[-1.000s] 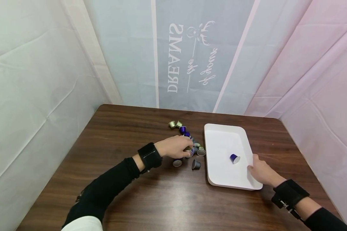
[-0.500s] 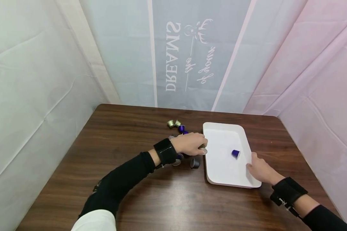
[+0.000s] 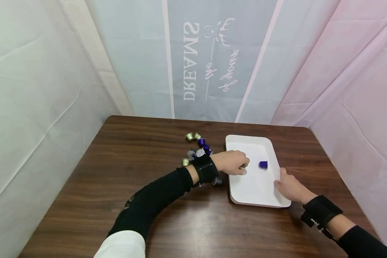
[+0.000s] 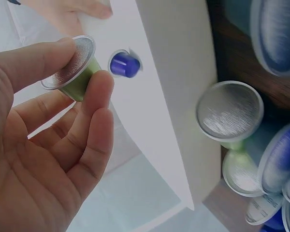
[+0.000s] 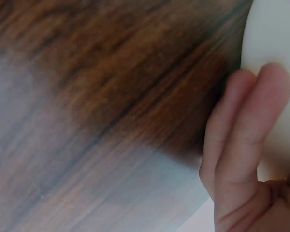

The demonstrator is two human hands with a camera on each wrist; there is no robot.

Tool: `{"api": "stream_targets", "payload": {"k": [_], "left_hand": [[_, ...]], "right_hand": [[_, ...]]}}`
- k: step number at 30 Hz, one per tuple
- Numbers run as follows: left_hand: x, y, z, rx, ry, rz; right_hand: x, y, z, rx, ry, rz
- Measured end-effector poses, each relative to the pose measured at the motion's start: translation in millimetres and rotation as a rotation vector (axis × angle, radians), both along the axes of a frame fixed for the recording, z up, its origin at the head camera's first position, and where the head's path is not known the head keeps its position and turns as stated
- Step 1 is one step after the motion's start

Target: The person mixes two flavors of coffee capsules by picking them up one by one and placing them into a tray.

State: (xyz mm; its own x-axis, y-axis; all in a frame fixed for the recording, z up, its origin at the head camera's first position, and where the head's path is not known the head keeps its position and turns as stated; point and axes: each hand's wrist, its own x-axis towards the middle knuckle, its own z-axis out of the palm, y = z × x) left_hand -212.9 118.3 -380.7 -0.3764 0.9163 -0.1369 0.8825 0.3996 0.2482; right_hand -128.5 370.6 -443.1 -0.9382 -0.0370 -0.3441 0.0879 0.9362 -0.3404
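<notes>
My left hand is over the left half of a white tray, pinching a green coffee capsule between thumb and fingers. The capsule's silver foil lid faces the thumb in the left wrist view. Inside the tray lies one dark blue capsule on its side, apart from both hands. At the tray's right wall, my right hand grips the rim. Its fingers lie along the outside of the wall in the right wrist view.
Left of the tray, loose capsules in blue, green and grey lie on the brown wooden table. Two green capsules lie farthest back. A dark grey capsule shows partly below my left wrist. Fabric walls surround the table's back and sides.
My left hand has moved right from the loose capsules to above the tray, carrying the green capsule. The blue capsule in the tray has rolled a little. My right hand stays on the rim.
</notes>
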Motion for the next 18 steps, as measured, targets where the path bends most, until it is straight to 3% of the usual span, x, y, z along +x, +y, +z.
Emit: {"api": "stream_targets", "payload": {"k": [18], "left_hand": [[7.2,40,-10.0,-0.041,-0.064,0.012]], "right_hand": [[-2.0,2,-4.7,0.012,-0.013,-0.015]]}}
